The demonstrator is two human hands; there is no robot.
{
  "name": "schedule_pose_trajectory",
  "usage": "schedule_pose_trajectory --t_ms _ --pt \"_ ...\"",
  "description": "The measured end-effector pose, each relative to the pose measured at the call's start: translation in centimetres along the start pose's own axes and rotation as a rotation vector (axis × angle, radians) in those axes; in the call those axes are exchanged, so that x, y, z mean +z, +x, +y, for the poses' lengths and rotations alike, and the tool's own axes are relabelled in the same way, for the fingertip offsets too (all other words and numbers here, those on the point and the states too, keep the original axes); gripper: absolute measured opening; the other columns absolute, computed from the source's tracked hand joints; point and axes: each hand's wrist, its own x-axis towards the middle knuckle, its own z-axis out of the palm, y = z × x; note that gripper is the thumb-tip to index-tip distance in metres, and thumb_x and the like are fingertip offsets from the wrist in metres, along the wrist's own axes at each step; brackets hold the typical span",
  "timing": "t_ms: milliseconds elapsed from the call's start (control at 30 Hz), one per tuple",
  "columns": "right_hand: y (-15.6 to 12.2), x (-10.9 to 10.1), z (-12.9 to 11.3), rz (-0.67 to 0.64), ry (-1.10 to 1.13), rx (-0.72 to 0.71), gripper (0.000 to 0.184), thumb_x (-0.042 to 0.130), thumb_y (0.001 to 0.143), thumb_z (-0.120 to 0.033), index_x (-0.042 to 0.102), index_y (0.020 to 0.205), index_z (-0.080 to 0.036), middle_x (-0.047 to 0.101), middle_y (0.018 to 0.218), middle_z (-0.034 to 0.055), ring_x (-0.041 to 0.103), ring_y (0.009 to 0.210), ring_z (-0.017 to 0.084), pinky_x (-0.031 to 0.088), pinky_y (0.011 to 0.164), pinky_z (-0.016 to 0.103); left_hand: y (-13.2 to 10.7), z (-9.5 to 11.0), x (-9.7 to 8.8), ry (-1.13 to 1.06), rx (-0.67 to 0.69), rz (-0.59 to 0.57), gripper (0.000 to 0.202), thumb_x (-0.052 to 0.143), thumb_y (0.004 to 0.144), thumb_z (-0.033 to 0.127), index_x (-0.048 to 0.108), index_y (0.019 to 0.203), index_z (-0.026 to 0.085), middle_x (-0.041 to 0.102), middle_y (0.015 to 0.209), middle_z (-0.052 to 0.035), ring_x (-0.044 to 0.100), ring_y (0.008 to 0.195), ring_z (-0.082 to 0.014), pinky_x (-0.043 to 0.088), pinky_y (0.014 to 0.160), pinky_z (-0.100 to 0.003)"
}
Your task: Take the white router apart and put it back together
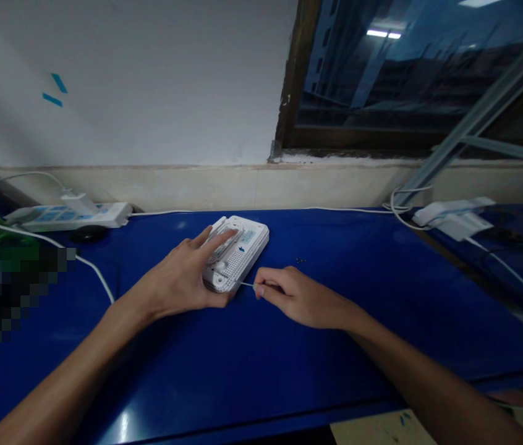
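Observation:
A white router-like box (pixel 255 238) with a perforated face and a printed label lies on the blue table. Across its left side, my left hand (pixel 185 275) is wrapped, with fingers over the face and the thumb at the near edge. My right hand (pixel 296 293) is closed around a thin tool that looks like a screwdriver; its handle is hidden in the fist. The tool's slim pale shaft (pixel 246 283) points left and its tip meets the box's near right corner edge. Beyond my right hand lie several tiny dark screws (pixel 301 260).
At the back left, a white power strip (pixel 113 214) holds a plugged-in adapter, with a black mouse-like object (pixel 89 233) in front. Another white strip (pixel 456 216) with cables sits at the right beside a metal frame (pixel 451 145). Cardboard (pixel 382 428) shows below the table edge.

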Motion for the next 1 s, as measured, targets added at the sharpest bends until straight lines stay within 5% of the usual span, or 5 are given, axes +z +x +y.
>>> schedule_pose_trajectory --t_ms 267,533,667,767,1000 --pt "0.5 2.2 -0.8 0.119 0.119 -0.005 0.023 0.039 0.104 -0.032 0.055 0.091 -0.021 0.049 0.064 -0.0051 0.043 0.054 0.009 0.028 0.053 0.027 0.5 -0.1 0.1 -0.102 0.021 0.055 0.106 0.077 0.07 0.06 0.025 0.158 0.032 0.031 0.163 -0.0104 0.033 0.147 -0.0407 0.037 0.115 -0.057" --pt "-0.5 -2.3 -0.4 0.011 0.097 0.086 0.023 0.055 0.096 -0.036 0.07 0.091 -0.019 0.057 0.066 -0.0021 0.048 0.057 0.01 0.031 0.051 0.025 -0.1 -1.1 -0.8 -0.171 0.106 -0.064 0.112 0.082 0.067 0.042 0.019 0.159 0.037 0.016 0.168 -0.0088 0.028 0.149 -0.0397 0.036 0.116 -0.055" --pt "-0.6 -3.8 0.4 0.173 0.119 0.139 0.029 0.061 0.091 -0.033 0.066 0.116 -0.021 0.064 0.076 0.001 0.057 0.065 0.014 0.041 0.057 0.027 -0.3 -1.8 -1.3 -0.152 0.133 -0.16 0.112 0.08 0.07 0.038 0.013 0.16 0.038 0.012 0.167 -0.0101 0.021 0.151 -0.0403 0.035 0.116 -0.057" --pt "-0.3 -4.1 1.6 0.398 -0.036 0.164 0.045 0.062 0.086 -0.025 0.059 0.131 -0.022 0.067 0.082 0.003 0.061 0.069 0.017 0.044 0.063 0.029 -0.1 -1.3 -0.4 -0.068 0.063 -0.107 0.099 0.075 0.077 0.051 0.019 0.159 0.038 0.03 0.159 -0.0143 0.033 0.144 -0.043 0.037 0.111 -0.061" --pt "-0.1 -4.2 2.8 0.513 -0.426 0.145 0.024 0.056 0.089 -0.024 0.074 0.104 -0.02 0.072 0.083 0.006 0.061 0.068 0.018 0.043 0.065 0.032 0.4 -0.7 0.8 -0.1 -0.018 -0.011 0.098 0.072 0.079 0.062 0.021 0.159 0.036 0.042 0.147 -0.017 0.049 0.128 -0.0405 0.042 0.104 -0.061"
